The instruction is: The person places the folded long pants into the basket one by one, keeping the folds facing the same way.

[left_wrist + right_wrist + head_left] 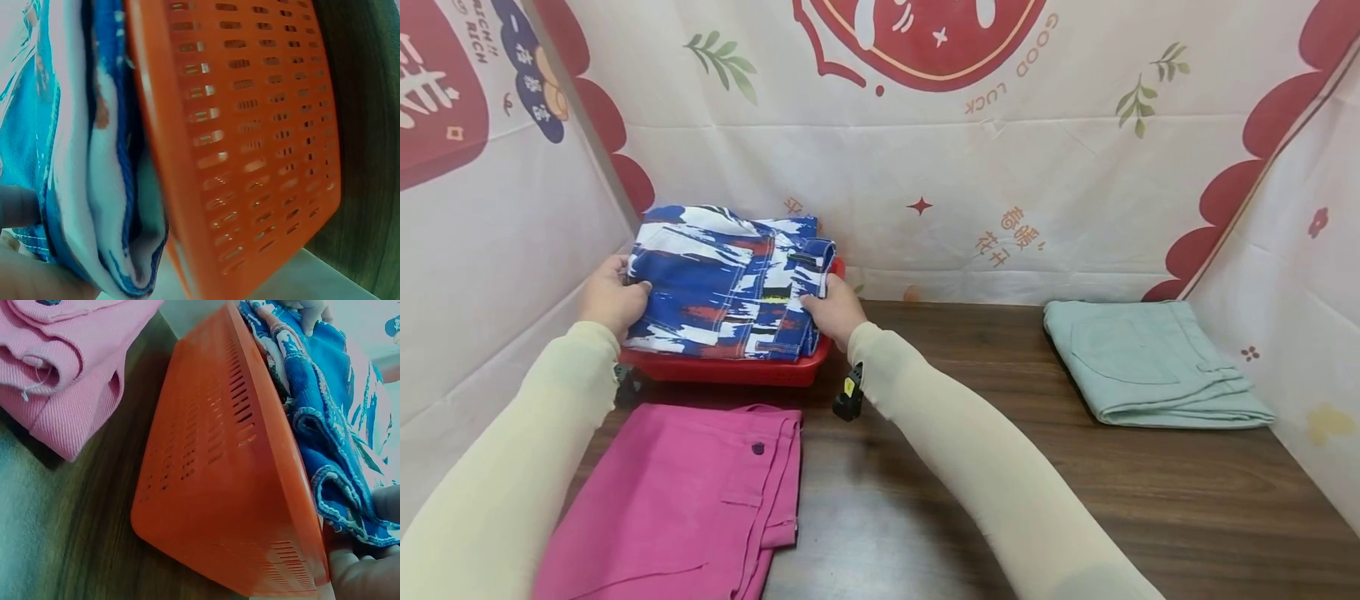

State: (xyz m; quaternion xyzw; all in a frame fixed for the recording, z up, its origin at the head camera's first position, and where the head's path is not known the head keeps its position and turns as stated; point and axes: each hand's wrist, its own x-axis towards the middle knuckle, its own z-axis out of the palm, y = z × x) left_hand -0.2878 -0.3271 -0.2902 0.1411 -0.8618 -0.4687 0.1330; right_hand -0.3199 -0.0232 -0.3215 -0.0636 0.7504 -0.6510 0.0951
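Note:
Folded pants (707,283) with a blue, white and red brushstroke print lie over the top of a red plastic basket (730,372). My left hand (613,296) grips their left edge, thumb on top. At the right edge, by the waistband, my right hand (837,310) pinches the layers between thumb and fingers. In the left wrist view, the folded layers (106,162) sit right beside the basket's rim. The right wrist view has the right fingers (365,575) under the folded cloth, close to the rim. The basket's inside is hidden by the pants.
Folded pink pants (685,500) lie on the dark wooden table (955,467) in front of the basket. Folded pale green pants (1150,362) lie at the right, near the side curtain. Printed white curtains (850,167) enclose the back and both sides.

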